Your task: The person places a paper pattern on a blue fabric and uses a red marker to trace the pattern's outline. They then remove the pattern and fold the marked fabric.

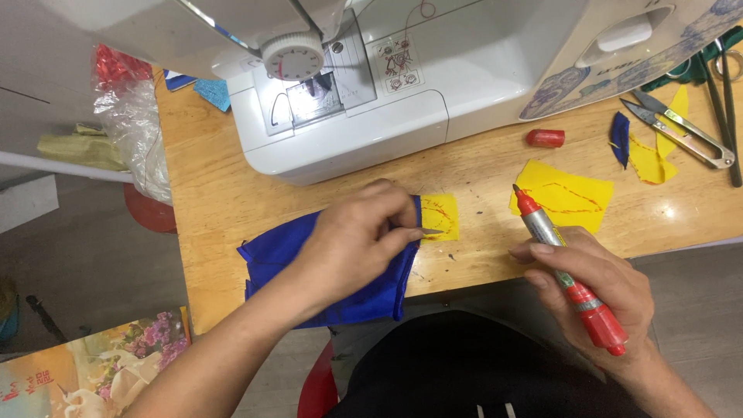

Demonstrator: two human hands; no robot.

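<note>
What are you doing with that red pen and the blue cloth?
A person sits at a wooden table in front of a white sewing machine. The left hand presses on a folded blue cloth, fingertips pinching beside a small yellow patch with red lines drawn on it. The right hand holds an uncapped red marker, tip raised off the table. Its red cap, another marked yellow piece and thread snips lie nearby.

Bright even light from above, small lamp of the sewing machine (371, 85) glowing white at the needle area, soft glare spot on the wooden desk (224, 201) at right, short soft shadows under the hands, edges curved by wide lens, floor dimmer, focus sharp
</note>
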